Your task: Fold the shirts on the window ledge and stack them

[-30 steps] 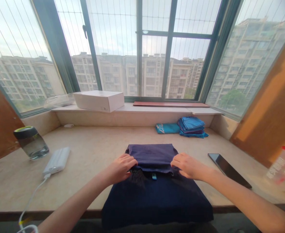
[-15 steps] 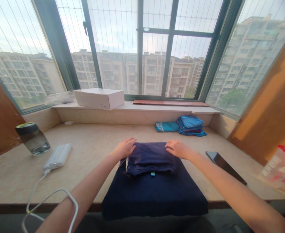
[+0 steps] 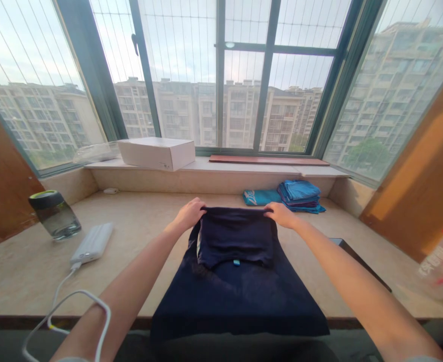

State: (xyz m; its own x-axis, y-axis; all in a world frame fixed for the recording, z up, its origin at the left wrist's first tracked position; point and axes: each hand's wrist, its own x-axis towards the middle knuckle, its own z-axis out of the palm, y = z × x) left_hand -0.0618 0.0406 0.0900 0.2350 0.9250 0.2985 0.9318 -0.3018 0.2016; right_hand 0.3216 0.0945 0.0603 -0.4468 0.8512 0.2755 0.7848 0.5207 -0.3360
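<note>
A partly folded navy T-shirt [image 3: 240, 296] lies in front of me, its lower edge hanging over the counter's front edge. A smaller folded section with a small teal tag [image 3: 237, 262] rests on its upper part. My left hand [image 3: 190, 213] is closed on the far left corner of the cloth. At the far right corner, my right hand [image 3: 280, 215] pinches the fabric in the same way. Between my hands the far edge is stretched straight and looks lifted off the counter.
A folded blue stack of cloth [image 3: 300, 196] and a teal folded piece [image 3: 261, 197] lie behind my right hand. To the left are a bottle [image 3: 57, 216] and a white power bank [image 3: 92, 244] with a cable. A dark phone [image 3: 360, 261] and plastic bag [image 3: 442, 264] lie right.
My hands have gone from resting on the folded shirt's far corners to gripping them. The far edge has risen and is pulled taut.
</note>
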